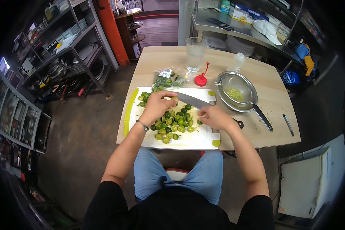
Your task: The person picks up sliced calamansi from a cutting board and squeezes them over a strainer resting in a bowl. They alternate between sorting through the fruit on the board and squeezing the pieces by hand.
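My left hand [159, 105] pinches a small green lime [175, 99] over the upper part of the white cutting board [138, 132]. Beside it is the grey blade of a knife [193, 100], which slants across the board; its black handle passes beneath my right hand [214, 117] and shows again past the wrist. My right hand's fingers are curled together just above a lime piece [199, 122]; whatever they hold is hidden. Between my hands lies a pile of small limes [174, 122], some whole and several cut.
Behind the board are a plastic bag of limes [166, 79], a glass of water [196, 55] and a red cap with a spout [201, 79]. At right, a strainer [237, 87] with pale bits rests in a metal bowl [222, 100], near a clear bottle [239, 61] and a pen [288, 125].
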{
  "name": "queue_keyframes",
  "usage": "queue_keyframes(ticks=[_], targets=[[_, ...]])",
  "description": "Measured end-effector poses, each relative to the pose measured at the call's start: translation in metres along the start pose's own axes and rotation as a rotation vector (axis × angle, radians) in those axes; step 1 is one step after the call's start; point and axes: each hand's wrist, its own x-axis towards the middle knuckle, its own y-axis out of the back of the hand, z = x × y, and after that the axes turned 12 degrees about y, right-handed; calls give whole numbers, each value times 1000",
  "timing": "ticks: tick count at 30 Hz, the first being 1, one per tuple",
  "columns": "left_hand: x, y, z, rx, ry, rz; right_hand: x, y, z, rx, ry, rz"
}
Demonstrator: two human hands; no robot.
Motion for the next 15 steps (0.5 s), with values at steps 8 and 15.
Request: queue_keyframes(ticks=[8,15], targets=[[5,-6,16,-709,117,-405,-13,-21,-9,-214,135,111],[19,-28,23,-738,79,-484,-16,19,-1,-145,261,197]])
